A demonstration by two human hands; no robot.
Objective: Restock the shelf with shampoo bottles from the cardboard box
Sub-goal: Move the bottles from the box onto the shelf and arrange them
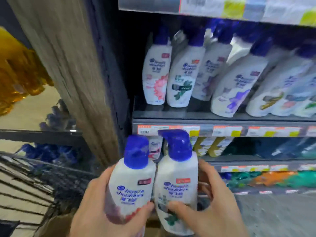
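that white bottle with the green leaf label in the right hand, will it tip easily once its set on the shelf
Probably somewhat. The green-leaf bottle is tall, with a bulky blue pump cap on top, so a nudge could topple it. Its smooth plastic looks slippery, though the right hand wraps it firmly. Shelf neighbours already lean.

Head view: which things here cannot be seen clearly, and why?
- Price tags: print blurred, unreadable.
- Cardboard box: cut off by bottom edge, contents unseen.
- Left bottle base: hidden by left hand.
- Right bottle side: hidden by right hand.
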